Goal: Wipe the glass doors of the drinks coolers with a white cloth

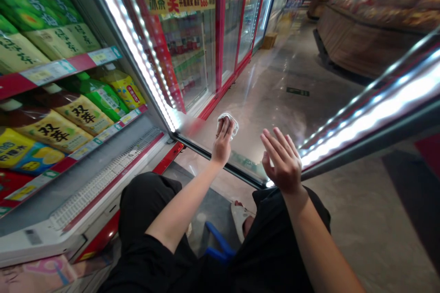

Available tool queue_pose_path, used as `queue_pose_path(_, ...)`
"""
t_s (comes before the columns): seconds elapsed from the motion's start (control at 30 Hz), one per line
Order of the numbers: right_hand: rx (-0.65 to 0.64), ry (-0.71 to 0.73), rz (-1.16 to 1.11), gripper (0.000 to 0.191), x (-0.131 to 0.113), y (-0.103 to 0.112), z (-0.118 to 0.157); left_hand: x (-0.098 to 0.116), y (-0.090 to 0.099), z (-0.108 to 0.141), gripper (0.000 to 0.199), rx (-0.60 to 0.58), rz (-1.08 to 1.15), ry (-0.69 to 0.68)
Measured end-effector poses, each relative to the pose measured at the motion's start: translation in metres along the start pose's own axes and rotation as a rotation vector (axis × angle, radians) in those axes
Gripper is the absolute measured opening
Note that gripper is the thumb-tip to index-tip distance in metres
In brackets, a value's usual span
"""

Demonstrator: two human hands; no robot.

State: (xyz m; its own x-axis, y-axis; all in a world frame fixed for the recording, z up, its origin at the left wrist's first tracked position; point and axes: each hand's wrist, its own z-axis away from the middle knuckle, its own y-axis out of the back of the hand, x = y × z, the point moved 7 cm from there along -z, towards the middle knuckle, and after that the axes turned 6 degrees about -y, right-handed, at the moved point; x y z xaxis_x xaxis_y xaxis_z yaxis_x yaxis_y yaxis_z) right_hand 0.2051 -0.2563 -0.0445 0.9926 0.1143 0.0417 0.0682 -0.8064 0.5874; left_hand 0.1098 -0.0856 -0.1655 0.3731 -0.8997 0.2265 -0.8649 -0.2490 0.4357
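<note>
My left hand (222,145) presses a white cloth (233,124) against the lower part of a glass fridge door (254,105). Its fingers lie over the cloth, which is bunched under them. To the right, my right hand (282,161) holds nothing; its fingers are stretched out and slightly apart, near the lower right corner of the door. Whether its palm touches the glass, I cannot tell. Bright light strips (364,128) run along the door's side frames. The dark lower frame (199,150) passes below both hands.
On the left, fridge shelves (82,64) hold several drink bottles (82,112). Below them lies a white vent grille (106,178). Through the glass stand red-framed fridges (220,55) and a wooden display stand (364,41). Something blue (220,240) shows between my legs.
</note>
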Motion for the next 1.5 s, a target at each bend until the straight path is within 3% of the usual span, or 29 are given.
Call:
queue_pose_path(0.17,0.058,-0.011,-0.017,0.063,0.0,0.008,0.002,0.024,-0.008,-0.005,0.082,-0.08,0.024,-0.131)
queue_pose_path(0.27,0.163,-0.04,-0.011,0.058,0.003,0.021,0.003,0.02,-0.006,-0.011,0.085,-0.041,0.021,-0.088)
queue_pose_path(0.4,0.271,-0.047,-0.019,0.052,0.006,0.032,0.008,0.018,-0.009,0.006,0.085,-0.039,-0.036,-0.07)
queue_pose_path(0.5,0.278,-0.054,-0.003,0.049,0.007,0.032,0.011,0.027,-0.014,0.014,0.08,-0.105,-0.043,-0.126)
queue_pose_path(0.6,0.279,-0.078,0.024,0.047,0.009,0.03,0.011,0.04,-0.016,0.001,0.074,-0.166,-0.008,-0.19)
queue_pose_path(0.73,0.315,-0.094,0.001,0.051,0.011,0.032,0.011,0.045,-0.01,-0.02,0.068,-0.12,-0.012,-0.186)
queue_pose_path(0.83,0.322,-0.12,-0.009,0.058,0.015,0.033,0.013,0.044,-0.01,-0.013,0.066,-0.096,-0.041,-0.147)
queue_pose_path(0.97,0.371,-0.162,-0.005,0.062,0.02,0.037,0.017,0.058,-0.018,0.001,0.063,-0.173,-0.045,-0.233)
queue_pose_path(1.13,0.429,-0.217,-0.008,0.057,0.026,0.041,0.017,0.073,-0.023,-0.018,0.067,-0.273,-0.077,-0.285)
queue_pose_path(1.23,0.435,-0.202,-0.03,0.059,0.027,0.044,0.016,0.071,-0.018,-0.023,0.069,-0.183,-0.056,-0.213)
queue_pose_path(1.33,0.407,-0.16,-0.023,0.062,0.026,0.047,0.018,0.072,-0.013,-0.014,0.065,-0.1,-0.051,-0.213)
queue_pose_path(1.5,0.3,-0.119,0.048,0.066,0.03,0.057,0.027,0.097,-0.018,-0.014,0.057,-0.238,-0.039,-0.431)
